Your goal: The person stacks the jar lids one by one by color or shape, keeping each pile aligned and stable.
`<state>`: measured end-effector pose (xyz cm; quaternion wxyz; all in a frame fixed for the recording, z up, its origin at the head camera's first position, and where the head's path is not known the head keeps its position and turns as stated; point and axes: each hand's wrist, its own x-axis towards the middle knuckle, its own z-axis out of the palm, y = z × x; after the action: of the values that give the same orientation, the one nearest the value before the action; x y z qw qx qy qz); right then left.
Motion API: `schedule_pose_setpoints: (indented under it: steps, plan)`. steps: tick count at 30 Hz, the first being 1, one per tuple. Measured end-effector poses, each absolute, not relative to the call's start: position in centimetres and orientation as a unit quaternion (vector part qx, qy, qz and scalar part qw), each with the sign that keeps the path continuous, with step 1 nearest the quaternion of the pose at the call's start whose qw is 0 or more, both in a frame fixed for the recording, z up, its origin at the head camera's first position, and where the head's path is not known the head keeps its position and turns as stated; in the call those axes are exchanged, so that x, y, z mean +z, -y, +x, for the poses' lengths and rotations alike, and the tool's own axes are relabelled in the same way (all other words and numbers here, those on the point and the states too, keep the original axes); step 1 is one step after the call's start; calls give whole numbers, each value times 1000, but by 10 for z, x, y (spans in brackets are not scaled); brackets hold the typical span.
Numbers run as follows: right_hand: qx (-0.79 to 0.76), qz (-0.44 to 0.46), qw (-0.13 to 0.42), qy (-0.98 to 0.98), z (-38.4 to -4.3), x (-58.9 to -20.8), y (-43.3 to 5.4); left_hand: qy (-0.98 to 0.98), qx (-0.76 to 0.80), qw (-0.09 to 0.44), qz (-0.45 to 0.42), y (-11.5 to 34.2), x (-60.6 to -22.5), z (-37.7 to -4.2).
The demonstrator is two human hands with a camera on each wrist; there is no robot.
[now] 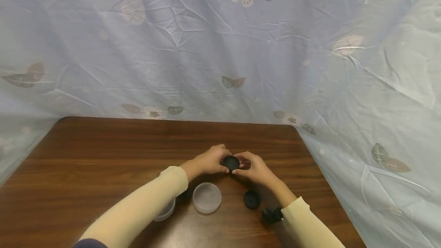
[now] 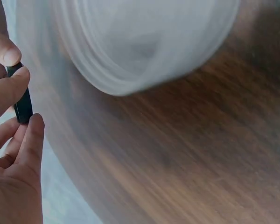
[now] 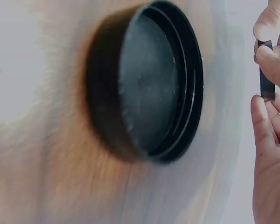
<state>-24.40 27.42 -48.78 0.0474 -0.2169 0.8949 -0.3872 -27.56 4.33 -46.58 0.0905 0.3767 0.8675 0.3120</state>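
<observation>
Both hands hold one round black lid (image 1: pixel 231 163) over the table. My left hand (image 1: pixel 213 160) pinches its left side between thumb and fingers. From the right, my right hand (image 1: pixel 255 168) pinches the opposite side. Both wrist views catch the lid (image 2: pixel 24 105) nearly edge-on among the fingertips. Nearer me, a second black lid (image 1: pixel 252 199) lies on the table below the right hand, hollow side up in the right wrist view (image 3: pixel 149 84). A clear round container (image 1: pixel 207 197) stands below the left hand.
Another clear container (image 1: pixel 166 210) is partly hidden by the left sleeve, beside a dark object (image 1: pixel 184 194) too covered to make out. The brown wooden table (image 1: pixel 103 144) has rounded far corners. A patterned pale curtain (image 1: pixel 206 68) hangs behind it and along the right.
</observation>
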Motion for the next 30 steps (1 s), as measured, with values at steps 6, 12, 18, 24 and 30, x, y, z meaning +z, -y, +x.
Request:
schedule_pose_setpoints:
  steps: [6, 12, 18, 24, 30]
  plan:
    - [-411, -223, 41, -883, -230, -479, -286, -853, 346, 103, 376, -48, -456, -264]
    - [-421, -227, 44, -877, -216, -474, -295, -840, 365, 106, 388, -53, -455, -255]
    - [-425, -217, 35, -878, -199, -470, -305, -830, 368, 100, 406, -62, -452, -246]
    - [-438, -219, 36, -871, -183, -474, -317, -827, 366, 120, 410, -72, -451, -234]
    - [-443, -220, 28, -869, -165, -480, -328, -825, 352, 126, 423, -87, -455, -224]
